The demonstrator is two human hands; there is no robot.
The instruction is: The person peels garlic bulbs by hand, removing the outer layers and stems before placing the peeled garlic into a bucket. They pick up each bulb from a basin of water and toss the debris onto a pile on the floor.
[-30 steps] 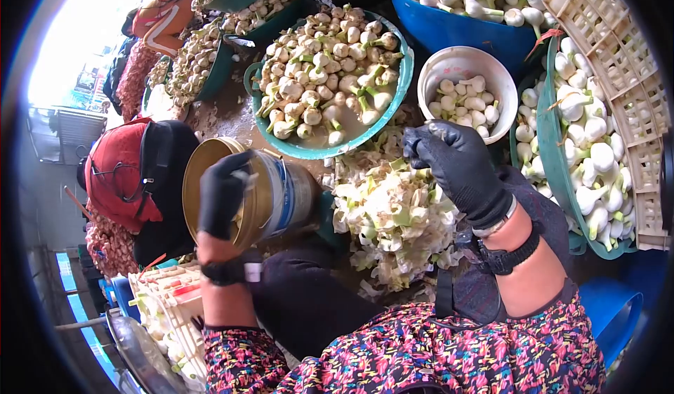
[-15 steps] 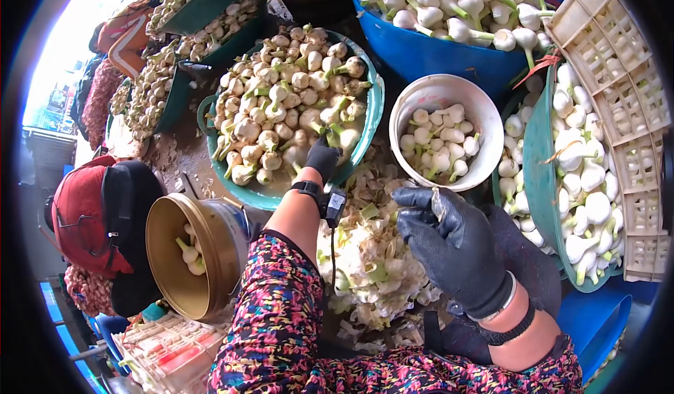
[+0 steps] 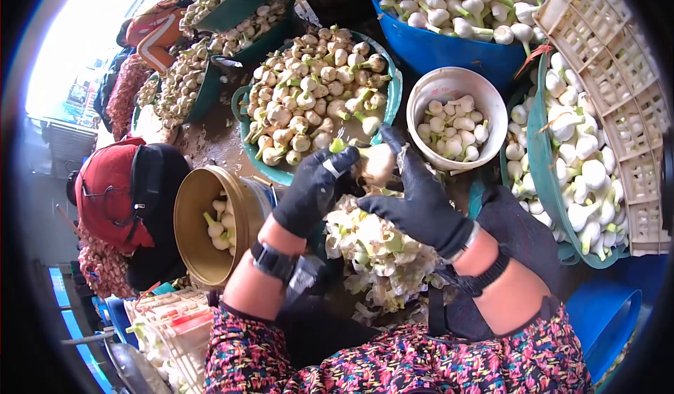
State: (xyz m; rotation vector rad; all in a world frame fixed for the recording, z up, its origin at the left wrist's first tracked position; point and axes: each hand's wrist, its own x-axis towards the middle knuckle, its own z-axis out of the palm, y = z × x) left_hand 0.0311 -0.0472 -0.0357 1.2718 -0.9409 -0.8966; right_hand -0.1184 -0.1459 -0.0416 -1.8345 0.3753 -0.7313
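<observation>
In front of me, my left hand (image 3: 319, 187), in a black glove, is closed on a garlic bulb (image 3: 378, 165) near its green stem end. The bulb is whitish-brown with skin on it. My right hand (image 3: 425, 208), also black-gloved, reaches round the bulb's right side, thumb and fingers spread apart. A small pale sliver shows at its fingers. Below both hands lies a heap of garlic peelings (image 3: 382, 246). Just beyond them stands a green tub (image 3: 397, 102) of unpeeled bulbs in murky water.
A white bucket (image 3: 502, 123) of peeled bulbs stands right of the tub, with a blue tub (image 3: 449, 53) behind. Green baskets (image 3: 540, 148) of white garlic and a plastic crate (image 3: 611, 78) are at right. At left are a tan bucket (image 3: 184, 215) and a person in a red cap (image 3: 105, 190).
My left hand has come back from the green tub with a garlic bulb. My right hand has moved in to meet it and spread its fingers. The view has shifted slightly.
</observation>
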